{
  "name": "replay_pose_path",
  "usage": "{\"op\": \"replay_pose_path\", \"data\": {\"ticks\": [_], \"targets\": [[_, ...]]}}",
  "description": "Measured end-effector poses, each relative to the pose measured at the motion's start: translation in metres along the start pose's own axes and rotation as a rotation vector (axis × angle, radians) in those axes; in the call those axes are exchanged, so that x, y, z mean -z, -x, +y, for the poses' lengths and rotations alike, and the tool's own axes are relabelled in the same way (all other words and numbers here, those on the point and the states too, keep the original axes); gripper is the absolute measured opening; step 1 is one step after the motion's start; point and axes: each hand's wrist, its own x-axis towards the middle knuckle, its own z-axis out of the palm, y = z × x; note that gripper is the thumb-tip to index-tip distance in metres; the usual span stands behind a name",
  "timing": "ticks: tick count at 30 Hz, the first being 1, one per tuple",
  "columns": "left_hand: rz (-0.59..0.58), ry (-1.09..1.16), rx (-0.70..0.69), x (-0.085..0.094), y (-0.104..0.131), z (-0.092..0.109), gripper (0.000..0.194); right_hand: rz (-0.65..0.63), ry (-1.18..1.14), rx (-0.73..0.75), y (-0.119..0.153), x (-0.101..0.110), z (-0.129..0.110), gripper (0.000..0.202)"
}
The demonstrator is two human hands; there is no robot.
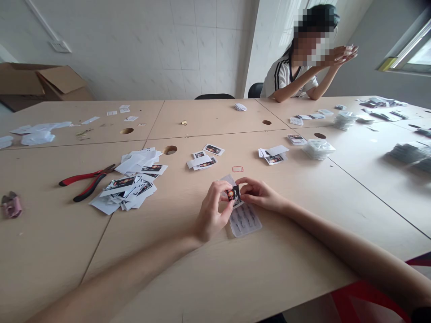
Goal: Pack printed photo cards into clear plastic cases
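Just below centre frame, a left hand (pixel 213 207) pinches a printed card (pixel 233 193) over a translucent plastic box (pixel 245 220); the right hand (pixel 261 194) meets its edge, grip unclear. Likely light, bendable, best held edgewise.

Light wood table (pixel 161 273), seamed, round holes (pixel 170 150). On it: red-black pliers (pixel 101 172) beside big card heap (pixel 133 186), smaller card piles (pixel 204 162) mid-table, clear case (pixel 247 222) near front, clear packs (pixel 319 149) right, pinkish item (pixel 12 206) far left.
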Motion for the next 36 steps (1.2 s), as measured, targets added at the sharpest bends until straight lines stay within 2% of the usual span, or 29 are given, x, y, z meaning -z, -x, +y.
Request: {"op": "replay_pose_path", "data": {"ticks": [7, 13, 23, 31, 36], "targets": [[-0.046, -0.053, -0.022, 0.001, 0.0, 0.001, 0.03, -0.031, -0.056, 0.004, 0.0, 0.001, -0.004, 0.032], [-0.036, -0.051, -0.022, 0.0, 0.002, -0.001, 0.031, -0.02, -0.124, 0.007, 0.0, 0.001, -0.001, 0.034], [-0.06, -0.087, -0.113, 0.0, 0.004, -0.002, 0.037, -0.064, -0.176, -0.021, -0.001, 0.005, -0.002, 0.035], [-0.075, -0.177, -0.257, 0.0, 0.005, -0.002, 0.042, -0.07, -0.207, -0.088, -0.003, 0.005, -0.004, 0.037], [-0.075, -0.242, -0.398, 0.003, 0.003, 0.002, 0.048, -0.109, -0.204, -0.118, -0.003, 0.007, -0.011, 0.035]]}}
